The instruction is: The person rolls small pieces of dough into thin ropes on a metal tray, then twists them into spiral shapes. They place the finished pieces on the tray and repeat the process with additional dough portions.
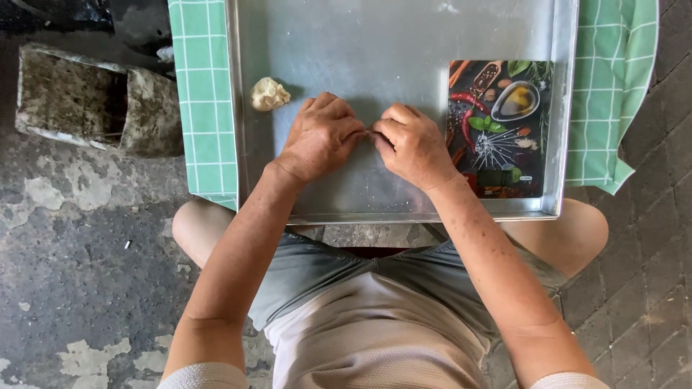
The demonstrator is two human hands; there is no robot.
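At the bottom of the frame we see our own lap in grey shorts and a pale shirt, both forearms reaching up toward the centre. There our left hand (319, 137) and right hand (412, 144) meet knuckle to knuckle over the shallow rectangular metal tray (375, 43). The fingers of both hands curl inward and pinch together at one spot between them — whatever they pinch is too small and hidden for us to tell. Up and to the left, well apart from the fingers, a small pale lump of dough (269, 94) lies on the tray; the left hand is the nearer one. At right rests a dark flat rectangular board printed with spices and herbs (497, 130) — beyond, a green checked cloth (205, 94).
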